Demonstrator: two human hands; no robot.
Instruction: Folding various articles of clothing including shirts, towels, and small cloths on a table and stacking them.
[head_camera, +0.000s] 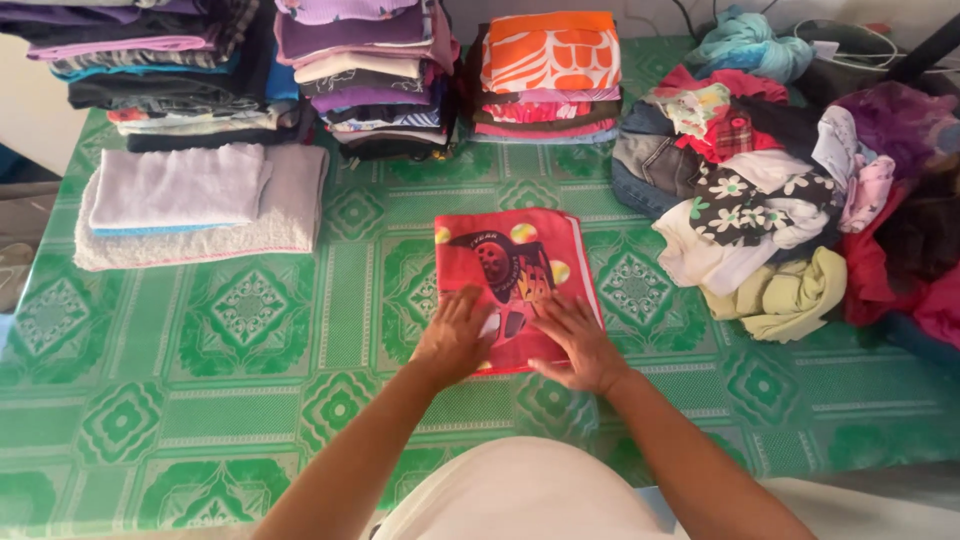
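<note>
Pressing down flat with both palms here, so neither hand is actually gripping anything. The left hand (455, 335) and right hand (578, 343) sit side by side, fingers spread and released, on the near end of a folded red printed cloth with a dark cartoon design and yellow dots (512, 270). That cloth lies around the middle of the green patterned vinyl tablecloth (230, 330), a bit closer to the near edge than the far one. Its long axis runs straight away from the person, near edge to far edge, so most of the fabric stretches out ahead of the fingertips. Both hands are about equally close, one on each half.

Along the far edge there are three tall stacks of folded clothes (365, 75), mostly purples, with an orange-and-white patterned piece on the one furthest right. Toward the left edge sits a pale lilac folded towel on a cream one (200, 205). Toward the right edge there's a loose unfolded heap of mixed garments (780, 210), well apart from the hands.
</note>
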